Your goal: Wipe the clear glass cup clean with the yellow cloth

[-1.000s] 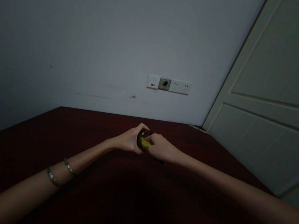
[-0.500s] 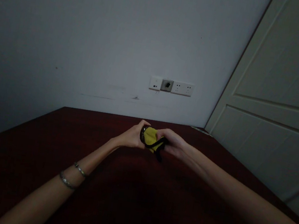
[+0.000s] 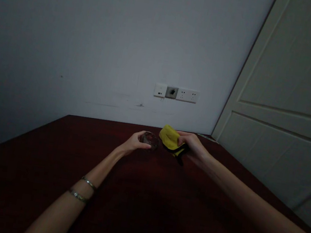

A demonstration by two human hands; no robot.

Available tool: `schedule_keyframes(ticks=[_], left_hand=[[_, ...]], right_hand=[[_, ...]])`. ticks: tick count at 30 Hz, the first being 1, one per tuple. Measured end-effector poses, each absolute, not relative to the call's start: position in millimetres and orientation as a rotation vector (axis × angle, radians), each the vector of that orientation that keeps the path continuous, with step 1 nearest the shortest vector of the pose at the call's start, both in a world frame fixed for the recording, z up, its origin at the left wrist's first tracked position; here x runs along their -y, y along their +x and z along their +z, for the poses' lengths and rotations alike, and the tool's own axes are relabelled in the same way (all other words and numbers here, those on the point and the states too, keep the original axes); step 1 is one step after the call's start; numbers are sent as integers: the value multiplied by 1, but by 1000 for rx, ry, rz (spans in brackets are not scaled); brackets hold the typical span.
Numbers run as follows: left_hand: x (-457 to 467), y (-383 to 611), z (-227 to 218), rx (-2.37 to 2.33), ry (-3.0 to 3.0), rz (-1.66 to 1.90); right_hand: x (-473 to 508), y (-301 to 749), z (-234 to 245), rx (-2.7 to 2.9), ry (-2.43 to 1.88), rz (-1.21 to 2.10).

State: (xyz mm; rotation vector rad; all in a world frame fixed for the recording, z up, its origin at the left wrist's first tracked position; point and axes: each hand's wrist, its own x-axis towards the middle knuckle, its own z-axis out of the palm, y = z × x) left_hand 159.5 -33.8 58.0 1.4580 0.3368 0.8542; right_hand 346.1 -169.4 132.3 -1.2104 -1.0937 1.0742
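My left hand (image 3: 134, 143) is closed round the side of a clear glass (image 3: 151, 140), thumb in front and fingers behind. Its round mouth faces partly toward me, and its lower part is hard to make out in the dim light. To its right, my right hand (image 3: 193, 145) grips a yellow cloth (image 3: 171, 138) with a black edge, bunched between thumb and fingers. A dark end of the cloth hangs down below that hand. A narrow gap separates cloth and glass.
Both hands are over a dark red tabletop (image 3: 136, 203). A pale wall (image 3: 111, 40) stands behind it, with a row of sockets and switches (image 3: 176, 93). On the right rises a panelled white door (image 3: 286, 101).
My right hand has drawn the yellow cloth out of the glass and away to the right. My left hand has moved slightly left and down, still holding the glass.
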Motion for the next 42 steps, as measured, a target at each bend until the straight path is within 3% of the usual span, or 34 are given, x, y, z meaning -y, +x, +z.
schedule_keyframes(ticks=[6, 11, 15, 26, 35, 42], left_hand=[[46, 164, 50, -264, 1271, 854], [50, 167, 47, -284, 1071, 786], [55, 165, 50, -312, 941, 658], [56, 166, 38, -452, 941, 433], [59, 159, 44, -425, 974, 748], [68, 158, 47, -339, 1067, 911]], right_hand=[[166, 352, 126, 1351, -1351, 446], [169, 357, 115, 2158, -1017, -267], [165, 356, 115, 2562, -868, -494], [138, 336, 109, 2998, -505, -415], [149, 317, 79, 2713, -950, -617], [169, 274, 75, 2428, -1508, -262]])
